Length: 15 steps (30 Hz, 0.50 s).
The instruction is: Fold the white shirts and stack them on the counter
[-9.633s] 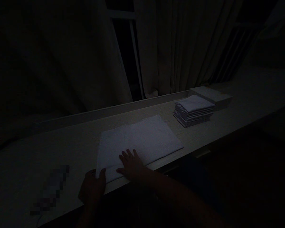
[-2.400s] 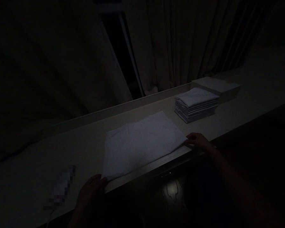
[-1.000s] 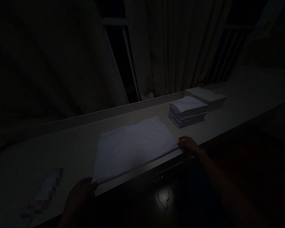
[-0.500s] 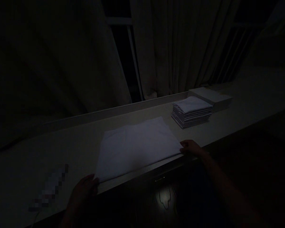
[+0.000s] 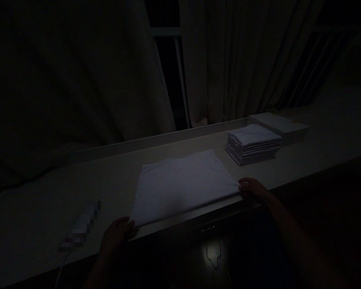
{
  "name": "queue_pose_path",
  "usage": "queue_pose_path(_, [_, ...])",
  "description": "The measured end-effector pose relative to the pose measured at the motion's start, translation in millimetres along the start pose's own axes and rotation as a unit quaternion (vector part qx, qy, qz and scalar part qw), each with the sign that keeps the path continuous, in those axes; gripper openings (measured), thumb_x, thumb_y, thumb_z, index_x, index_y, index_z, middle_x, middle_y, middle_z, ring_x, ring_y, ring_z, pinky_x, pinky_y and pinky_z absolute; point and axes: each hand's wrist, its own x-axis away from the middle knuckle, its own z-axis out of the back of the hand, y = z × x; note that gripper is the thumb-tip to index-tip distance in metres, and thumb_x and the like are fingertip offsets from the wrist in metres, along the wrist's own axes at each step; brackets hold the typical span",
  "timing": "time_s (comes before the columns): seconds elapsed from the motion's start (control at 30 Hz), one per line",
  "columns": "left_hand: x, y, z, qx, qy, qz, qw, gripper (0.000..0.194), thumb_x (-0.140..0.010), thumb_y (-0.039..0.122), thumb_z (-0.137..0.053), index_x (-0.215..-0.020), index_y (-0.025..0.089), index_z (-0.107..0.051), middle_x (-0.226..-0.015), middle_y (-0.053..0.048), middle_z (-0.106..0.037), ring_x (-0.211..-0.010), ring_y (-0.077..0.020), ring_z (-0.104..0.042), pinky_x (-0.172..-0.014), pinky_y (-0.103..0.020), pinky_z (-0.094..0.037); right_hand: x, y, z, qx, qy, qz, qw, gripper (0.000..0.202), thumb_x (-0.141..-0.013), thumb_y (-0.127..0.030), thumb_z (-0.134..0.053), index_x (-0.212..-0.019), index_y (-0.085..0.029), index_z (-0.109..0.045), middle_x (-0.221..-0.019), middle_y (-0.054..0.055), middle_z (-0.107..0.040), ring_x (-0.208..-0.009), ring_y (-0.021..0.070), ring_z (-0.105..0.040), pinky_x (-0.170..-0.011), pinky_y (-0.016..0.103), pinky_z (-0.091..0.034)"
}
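Left hand (image 5: pixel 117 233) and right hand (image 5: pixel 252 188) pinched near corners, seemingly tensioning edge | white cloth (image 5: pixel 186 184) flat | folded stack (image 5: pixel 254 145) apart, likely avoiding snags

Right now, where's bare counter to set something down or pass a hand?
Bare counter lies between the blurred item and spread cloth, between the cloth and back ledge, and right of the right hand. Crowded: the folded stack beside the box; the left hand at the cloth's corner.

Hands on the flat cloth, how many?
2. The left hand is at the near left corner of the cloth, the right hand at its near right corner. None looks hidden, though the picture is dark.
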Motion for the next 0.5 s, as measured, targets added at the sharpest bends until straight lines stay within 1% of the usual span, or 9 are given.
queue_pose_path(0.07, [-3,-4,-0.4,0.011,0.006,-0.005,1.0,0.046,-0.064,0.02,-0.077,-0.102,0.017,-0.052,-0.077,-0.004,-0.068,-0.067,-0.0212,-0.071,-0.064,-0.031,-0.058,-2,1,-1,-0.005,0.048,-0.004,0.999,0.047,-0.063,-0.036,-0.075,-0.1,-0.018,-0.054,-0.059,-0.004,-0.058,-0.046,0.0137,-0.055,-0.047,0.026,-0.042])
queue_pose_path(0.1, [-3,-5,-1.0,0.011,0.01,-0.005,1.0,0.044,-0.064,0.019,-0.077,-0.101,0.017,-0.052,-0.074,-0.003,-0.067,-0.065,-0.0208,-0.071,-0.062,-0.031,-0.057,-2,1,-2,-0.008,0.062,-0.007,0.998,0.047,-0.061,-0.035,-0.076,-0.099,-0.018,-0.053,-0.059,-0.004,-0.059,-0.047,0.0145,-0.057,-0.047,0.026,-0.044])
queue_pose_path(0.13, [-3,-6,-1.8,0.01,0.008,-0.006,1.0,0.043,-0.064,0.019,-0.077,-0.099,0.018,-0.052,-0.073,-0.002,-0.066,-0.063,-0.0203,-0.07,-0.061,-0.03,-0.057,-3,1,-4,-0.011,0.063,-0.009,0.998,0.048,-0.06,-0.034,-0.076,-0.099,-0.019,-0.053,-0.061,-0.003,-0.06,-0.048,0.0154,-0.058,-0.048,0.027,-0.045])
queue_pose_path(0.23, [1,-3,-3.7,0.005,-0.016,-0.007,1.0,0.043,-0.063,0.022,-0.077,-0.099,0.019,-0.053,-0.074,-0.002,-0.066,-0.062,-0.0198,-0.07,-0.06,-0.03,-0.056,-2,1,-6,-0.018,0.031,-0.012,0.999,0.049,-0.058,-0.032,-0.077,-0.099,-0.02,-0.052,-0.067,-0.001,-0.065,-0.052,0.0178,-0.063,-0.053,0.03,-0.05])
queue_pose_path(0.27, [4,0,-3.9,-0.001,-0.011,-0.006,1.0,0.043,-0.063,0.024,-0.077,-0.099,0.019,-0.054,-0.074,-0.002,-0.066,-0.062,-0.0201,-0.07,-0.059,-0.03,-0.056,-2,2,-7,-0.019,0.031,-0.011,0.999,0.049,-0.058,-0.033,-0.077,-0.099,-0.02,-0.052,-0.067,-0.001,-0.065,-0.052,0.018,-0.064,-0.053,0.03,-0.05])
queue_pose_path(0.33, [11,7,-4.1,-0.021,0.016,-0.005,1.0,0.043,-0.062,0.028,-0.078,-0.096,0.019,-0.054,-0.071,-0.002,-0.066,-0.06,-0.0217,-0.069,-0.055,-0.031,-0.054,-2,2,-7,-0.022,0.063,-0.01,0.998,0.049,-0.059,-0.032,-0.077,-0.099,-0.02,-0.052,-0.066,-0.001,-0.064,-0.049,0.0177,-0.063,-0.05,0.03,-0.049])
queue_pose_path(0.4, [17,13,-4.0,-0.036,0.043,-0.007,0.998,0.041,-0.06,0.028,-0.078,-0.093,0.02,-0.054,-0.068,-0.003,-0.065,-0.057,-0.0228,-0.068,-0.05,-0.03,-0.052,-3,2,-8,-0.024,0.099,-0.009,0.995,0.05,-0.058,-0.031,-0.078,-0.099,-0.02,-0.051,-0.066,-0.002,-0.063,-0.047,0.0172,-0.062,-0.047,0.029,-0.048])
queue_pose_path(0.43, [20,15,-4.0,-0.038,0.04,-0.01,0.998,0.041,-0.059,0.027,-0.079,-0.092,0.02,-0.055,-0.068,-0.003,-0.066,-0.058,-0.023,-0.068,-0.049,-0.03,-0.052,-3,2,-9,-0.022,0.105,-0.01,0.994,0.051,-0.057,-0.031,-0.078,-0.099,-0.02,-0.051,-0.066,-0.002,-0.063,-0.047,0.0172,-0.062,-0.047,0.029,-0.048])
queue_pose_path(0.5, [24,17,-3.9,-0.033,0.02,-0.017,0.999,0.042,-0.056,0.025,-0.079,-0.092,0.02,-0.057,-0.072,-0.004,-0.067,-0.061,-0.0222,-0.069,-0.051,-0.03,-0.052,-2,2,-10,-0.015,0.09,-0.006,0.996,0.053,-0.056,-0.032,-0.08,-0.099,-0.019,-0.051,-0.069,-0.001,-0.064,-0.05,0.0176,-0.063,-0.05,0.029,-0.049])
